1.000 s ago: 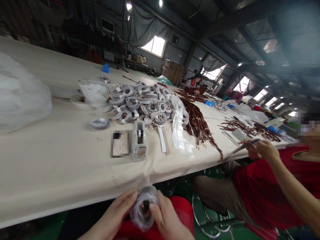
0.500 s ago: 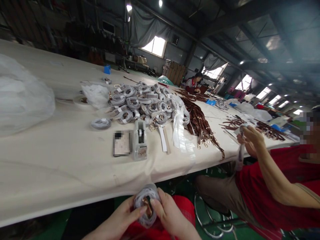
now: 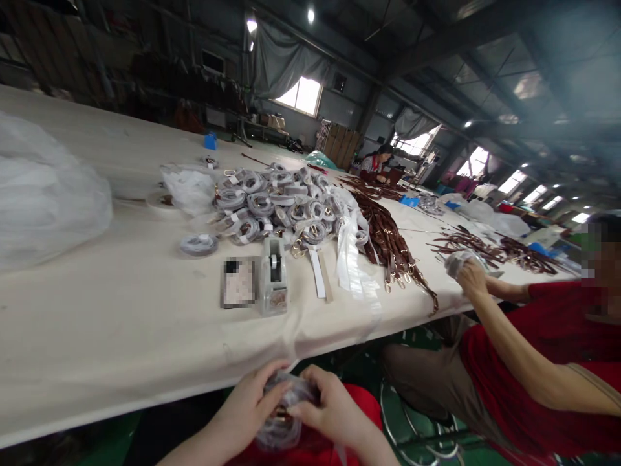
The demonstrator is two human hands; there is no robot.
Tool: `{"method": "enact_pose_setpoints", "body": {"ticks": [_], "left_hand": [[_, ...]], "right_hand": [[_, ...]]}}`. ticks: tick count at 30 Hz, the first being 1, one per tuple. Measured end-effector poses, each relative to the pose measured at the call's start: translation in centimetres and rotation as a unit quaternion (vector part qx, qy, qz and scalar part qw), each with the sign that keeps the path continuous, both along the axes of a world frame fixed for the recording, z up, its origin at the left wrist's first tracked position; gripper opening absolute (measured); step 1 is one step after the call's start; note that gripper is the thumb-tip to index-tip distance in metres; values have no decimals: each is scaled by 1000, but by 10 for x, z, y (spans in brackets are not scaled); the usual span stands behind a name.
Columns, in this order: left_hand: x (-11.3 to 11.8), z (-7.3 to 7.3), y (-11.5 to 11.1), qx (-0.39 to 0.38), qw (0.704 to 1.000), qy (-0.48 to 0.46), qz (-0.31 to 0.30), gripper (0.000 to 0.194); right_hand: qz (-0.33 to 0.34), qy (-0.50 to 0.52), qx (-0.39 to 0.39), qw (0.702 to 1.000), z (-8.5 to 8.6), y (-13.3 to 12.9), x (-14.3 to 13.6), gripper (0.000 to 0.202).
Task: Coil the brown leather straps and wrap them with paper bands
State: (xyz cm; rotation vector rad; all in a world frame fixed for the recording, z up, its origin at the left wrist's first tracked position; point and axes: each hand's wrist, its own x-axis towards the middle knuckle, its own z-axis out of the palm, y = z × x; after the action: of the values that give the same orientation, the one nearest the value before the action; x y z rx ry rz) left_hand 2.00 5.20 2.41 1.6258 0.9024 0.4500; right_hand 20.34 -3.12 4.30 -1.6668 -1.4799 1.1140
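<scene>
Between my two hands, over my lap and just off the table edge, is a coiled strap (image 3: 279, 432) wrapped in clear plastic, with gold-coloured metal hardware showing at its middle. My left hand (image 3: 255, 401) grips its left side, the fingers curled over the top. On the right side my right hand (image 3: 325, 401) is closed round it, thumb across the front. A tape dispenser (image 3: 274, 278) stands on the table ahead, beside a pixelated flat object (image 3: 239, 282). Behind them lies a heap of similar wrapped coils (image 3: 276, 200). One wrapped coil (image 3: 198, 244) rests apart on the left.
Brown straps (image 3: 388, 233) with gold clasps lie right of the heap, by white plastic strips (image 3: 352, 259). A large plastic bag (image 3: 48, 194) occupies the table's left. At right sits a co-worker in red (image 3: 538, 336), handling a wrapped bundle; another person (image 3: 378, 162) is farther back.
My fingers have moved up over the top of the coil, and its hardware is more covered. The co-worker's hands have moved left and lower with their bundle.
</scene>
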Motion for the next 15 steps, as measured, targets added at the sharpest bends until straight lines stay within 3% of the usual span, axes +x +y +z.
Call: {"method": "enact_pose_setpoints", "body": {"ticks": [5,7,9,11,12,15], "left_hand": [[3,-3,10,-21,976,-61,209,51],[8,-7,3,-54,953,-90,286,56],[11,-13,-6,-116,934,-111,320,61],[10,-18,-15,-167,936,-114,289,63],[7,-18,-18,-176,947,-109,245,62],[-4,-15,-21,-111,988,-61,84,53]], "right_hand": [[12,104,30,994,-15,-2,-18,34],[-12,138,50,989,-21,-1,-30,40],[-58,137,71,986,-23,0,-33,43],[-64,122,66,988,-16,2,-24,43],[-42,116,46,991,-9,3,-15,43],[94,88,-54,990,13,5,18,41]]}}
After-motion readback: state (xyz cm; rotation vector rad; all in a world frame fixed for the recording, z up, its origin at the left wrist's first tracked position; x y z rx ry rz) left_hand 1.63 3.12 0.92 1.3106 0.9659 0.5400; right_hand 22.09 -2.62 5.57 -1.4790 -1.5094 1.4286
